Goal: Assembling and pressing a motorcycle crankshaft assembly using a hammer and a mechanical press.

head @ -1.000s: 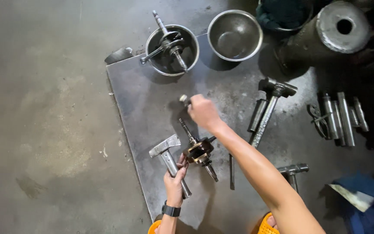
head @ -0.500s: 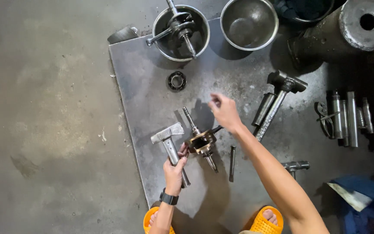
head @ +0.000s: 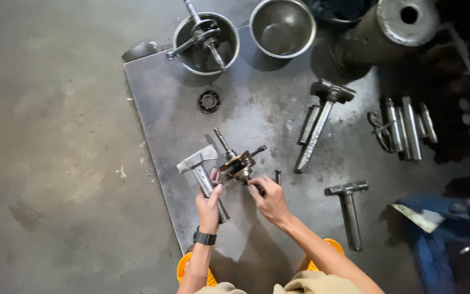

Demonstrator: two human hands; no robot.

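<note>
A crankshaft assembly [head: 237, 163] with a brass-coloured middle lies on a steel plate [head: 267, 103] on the floor. My right hand [head: 267, 200] is closed on its near shaft end. My left hand [head: 209, 202] is wrapped round the handle of a metal hammer [head: 197, 159], which lies just left of the crankshaft with its head pointing away from me. A dark bearing ring [head: 209, 101] sits alone on the plate farther out. A short pin [head: 278, 176] lies beside my right fingers.
Two metal bowls stand at the plate's far edge: one [head: 187, 54] holds a crank part, the other [head: 282, 27] is empty. A large cylinder [head: 387, 27] lies at the far right. T-handled tools [head: 322, 120] [head: 349, 212] and steel rods [head: 403, 128] lie to the right.
My right hand drew back from the far part of the plate, leaving the bearing ring there, and closed on the crankshaft's near end. My left hand stays at the hammer handle.
</note>
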